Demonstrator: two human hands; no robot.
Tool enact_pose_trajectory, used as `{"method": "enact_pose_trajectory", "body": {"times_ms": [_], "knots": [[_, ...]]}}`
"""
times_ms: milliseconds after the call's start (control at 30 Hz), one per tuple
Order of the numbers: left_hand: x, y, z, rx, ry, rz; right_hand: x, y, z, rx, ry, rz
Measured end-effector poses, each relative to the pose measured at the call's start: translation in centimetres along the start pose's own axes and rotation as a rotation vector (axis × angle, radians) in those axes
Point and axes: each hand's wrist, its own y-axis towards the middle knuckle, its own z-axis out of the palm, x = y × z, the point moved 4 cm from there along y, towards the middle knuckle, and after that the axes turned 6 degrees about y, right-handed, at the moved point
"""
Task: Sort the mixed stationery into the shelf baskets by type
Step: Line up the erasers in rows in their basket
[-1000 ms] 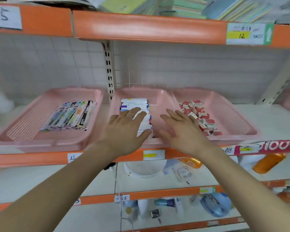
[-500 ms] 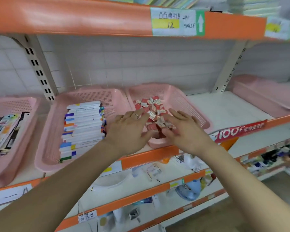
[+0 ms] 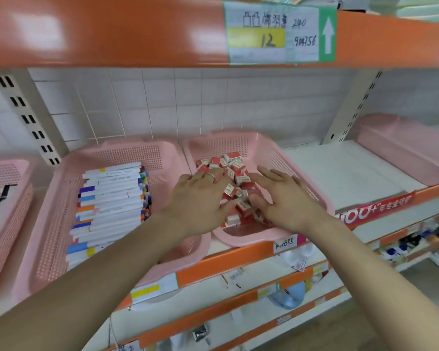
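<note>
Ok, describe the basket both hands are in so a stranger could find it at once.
Find the orange-edged shelf below the price label marked 12. On it, take the pink mesh basket just right of the pen basket. It alone holds a loose heap of small red-and-white boxes.

Bare forearms [image 3: 99, 274]; silver ring [image 3: 209, 176] on left hand [image 3: 198, 198].

We are holding our left grip [image 3: 198, 196] and right grip [image 3: 287, 198], fingers straight, over the red-and-white boxes [image 3: 235, 168] in a pink basket [image 3: 266, 150]; just beside it, another basket [image 3: 127, 148] is holding pens [image 3: 112, 196].
</note>
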Motion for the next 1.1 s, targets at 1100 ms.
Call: {"method": "enact_pose_trajectory", "body": {"times_ms": [1100], "knots": [[3.4,13.7,4.7,0.296,0.16,-0.454,-3.9,19.5,2.1,0.384,0.041,-0.305]]}}
